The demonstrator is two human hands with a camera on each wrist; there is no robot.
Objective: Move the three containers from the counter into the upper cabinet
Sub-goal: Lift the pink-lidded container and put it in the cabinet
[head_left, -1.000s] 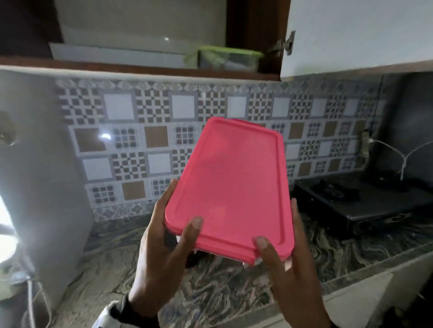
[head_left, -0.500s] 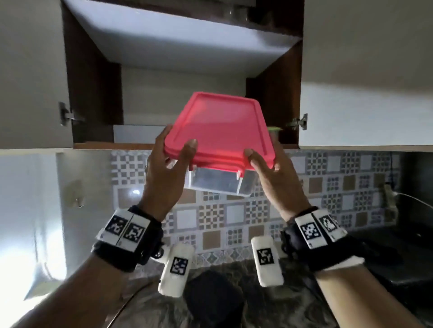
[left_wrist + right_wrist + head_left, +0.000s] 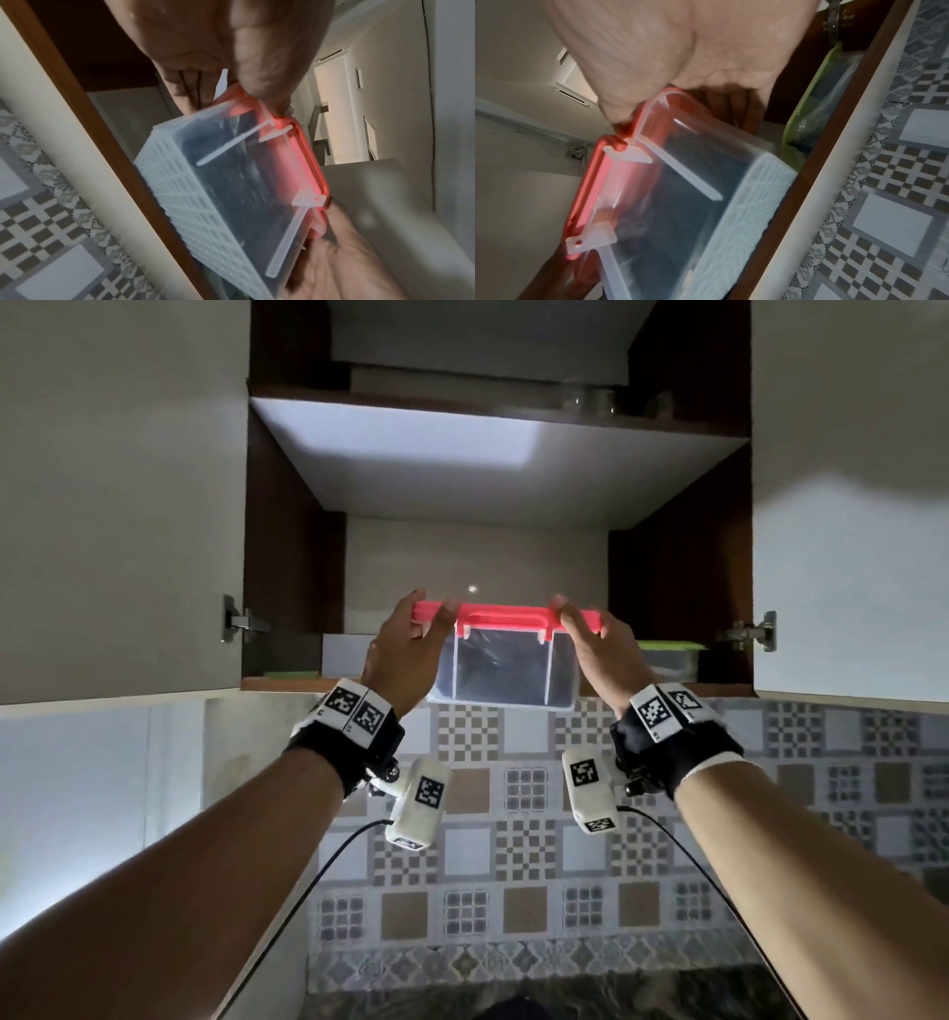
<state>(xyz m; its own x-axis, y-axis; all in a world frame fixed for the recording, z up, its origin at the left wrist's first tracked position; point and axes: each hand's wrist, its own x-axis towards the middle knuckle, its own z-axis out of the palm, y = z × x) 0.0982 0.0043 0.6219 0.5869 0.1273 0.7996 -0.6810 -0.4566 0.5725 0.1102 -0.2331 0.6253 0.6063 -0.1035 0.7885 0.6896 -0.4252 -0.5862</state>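
The table is seen only as a dark marbled strip at the bottom of the head view, below the patterned tile wall. Above it, the pink-lidded container is held by its two short ends: the left hand and the right hand each have their fingers curled round the lid rim and side wall, thumbs on the lid. Half a second ago the box was carried tilted, its lid facing the camera, below the cabinet mouth; it has since been levelled and raised, so that its base is now at the wooden front lip of the lower shelf. This is judged to be the entry stage of placing this container.

On the shelf, a green-lidded container is standing just right of the right hand, and a green edge is lying at the far left; what that is cannot be told. The middle gap looks wide enough, though the right knuckles may brush the green-lidded box. Both doors are swung open. Glassware is dimly seen on the shelf above.
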